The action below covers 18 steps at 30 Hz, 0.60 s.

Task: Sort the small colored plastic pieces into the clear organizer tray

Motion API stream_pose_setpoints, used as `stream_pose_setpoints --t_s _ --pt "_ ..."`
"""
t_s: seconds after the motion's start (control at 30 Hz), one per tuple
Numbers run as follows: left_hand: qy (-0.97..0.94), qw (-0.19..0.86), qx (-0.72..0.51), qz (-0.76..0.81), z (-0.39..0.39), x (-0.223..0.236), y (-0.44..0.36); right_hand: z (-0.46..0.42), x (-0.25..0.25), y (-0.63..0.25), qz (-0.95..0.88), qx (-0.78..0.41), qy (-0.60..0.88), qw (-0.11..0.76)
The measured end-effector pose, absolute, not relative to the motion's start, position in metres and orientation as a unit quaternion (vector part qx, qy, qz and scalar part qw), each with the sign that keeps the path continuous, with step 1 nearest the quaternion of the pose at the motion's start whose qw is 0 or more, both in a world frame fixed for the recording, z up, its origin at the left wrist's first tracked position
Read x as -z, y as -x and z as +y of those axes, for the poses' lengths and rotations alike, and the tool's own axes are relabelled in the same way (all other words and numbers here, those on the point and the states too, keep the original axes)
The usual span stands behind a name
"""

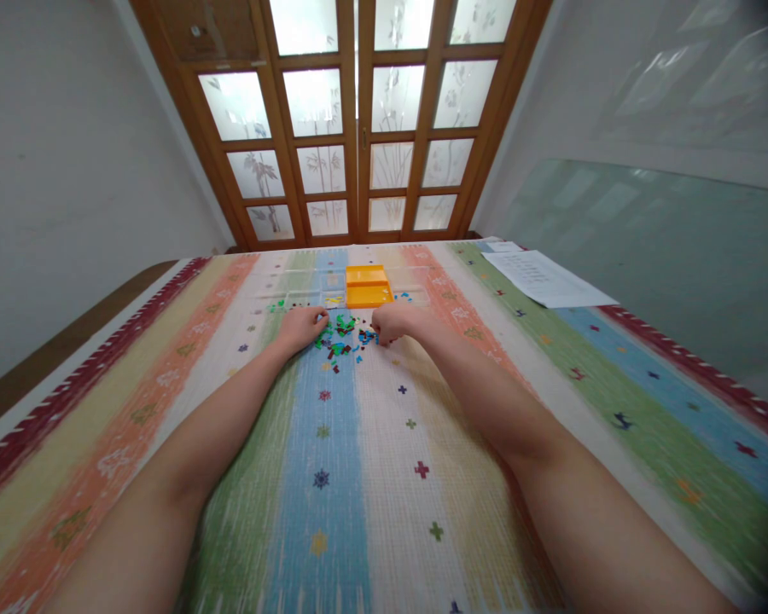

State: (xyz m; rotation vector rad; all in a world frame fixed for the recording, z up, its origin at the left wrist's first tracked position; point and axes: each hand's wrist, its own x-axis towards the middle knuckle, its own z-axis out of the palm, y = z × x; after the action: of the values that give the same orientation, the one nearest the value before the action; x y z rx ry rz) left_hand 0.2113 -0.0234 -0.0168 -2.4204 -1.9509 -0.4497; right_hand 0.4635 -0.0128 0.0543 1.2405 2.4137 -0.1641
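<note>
A pile of small coloured pieces [341, 337], green, blue and dark red, lies on the striped cloth between my hands. My left hand [302, 326] rests at the pile's left edge with its fingers curled and pinched at the pieces. At the right edge of the pile my right hand [392, 322] is closed in a loose fist; what it holds is too small to see. Just beyond the pile stands a clear compartment tray [307, 294] with an orange insert [368, 286] at its middle.
The striped cloth [371, 460] covers the whole surface, with a dark red border at both sides. A sheet of white paper [547, 277] lies at the far right. Wooden glazed doors [358, 119] stand behind, and a glass pane [646, 247] leans at the right wall.
</note>
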Motion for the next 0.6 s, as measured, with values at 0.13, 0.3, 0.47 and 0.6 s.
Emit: stream_pose_setpoints --t_s 0.13,0.3,0.47,0.6 --pt "0.768 -0.005 0.143 -0.624 -0.023 0.017 -0.212 -0.021 -0.059 -0.460 0.864 0.026 -0.460 0.203" --pt "0.766 -0.006 0.137 -0.628 -0.024 0.016 -0.214 -0.024 -0.063 -0.458 0.866 0.021 -0.446 0.224" --pt "0.760 -0.009 0.132 -0.636 -0.025 0.015 -0.215 -0.014 -0.064 -0.465 0.869 0.025 -0.462 0.178" --pt "0.761 -0.012 0.135 -0.634 -0.026 0.014 -0.215 -0.003 -0.068 -0.474 0.847 -0.045 -0.528 0.034"
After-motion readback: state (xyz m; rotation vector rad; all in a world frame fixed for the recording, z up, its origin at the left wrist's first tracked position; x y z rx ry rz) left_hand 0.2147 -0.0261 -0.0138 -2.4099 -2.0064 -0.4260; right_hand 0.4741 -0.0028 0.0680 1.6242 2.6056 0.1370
